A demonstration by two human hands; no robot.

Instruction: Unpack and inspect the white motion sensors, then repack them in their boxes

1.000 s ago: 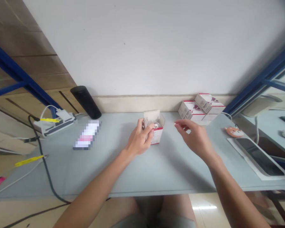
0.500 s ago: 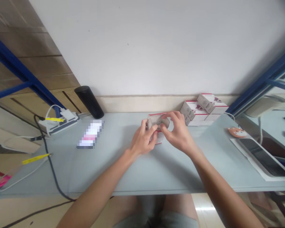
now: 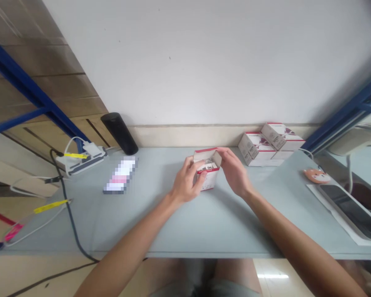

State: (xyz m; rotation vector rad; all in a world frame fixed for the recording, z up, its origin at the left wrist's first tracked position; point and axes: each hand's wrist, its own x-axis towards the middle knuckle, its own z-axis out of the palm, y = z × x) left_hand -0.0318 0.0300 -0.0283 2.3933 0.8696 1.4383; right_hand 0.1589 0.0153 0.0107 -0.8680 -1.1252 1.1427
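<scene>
A small white cardboard box with red edges [image 3: 208, 182] stands on the grey table in front of me, its top open. The back lid flap is raised and a side flap sticks up at the right. Some clear and white contents show inside, too small to name. My left hand [image 3: 185, 181] grips the box from the left, thumb on the front and fingers near the opening. Along the right side, my right hand [image 3: 234, 172] has its fingers stretched out, the tips touching the right flap; its thumb is hidden.
Several similar boxes [image 3: 261, 157] are stacked at the back right. A pixelated phone [image 3: 120, 176], a black cylinder [image 3: 119, 134] and a power strip [image 3: 88, 163] with cables are on the left. An orange animal-face item [image 3: 317, 176] and a dark-screened device [image 3: 352, 210] lie right.
My right thumb and fingers have left the box opening, and that hand now rests against the right flap. The lid flap and contents show more clearly. My left hand keeps its grip.
</scene>
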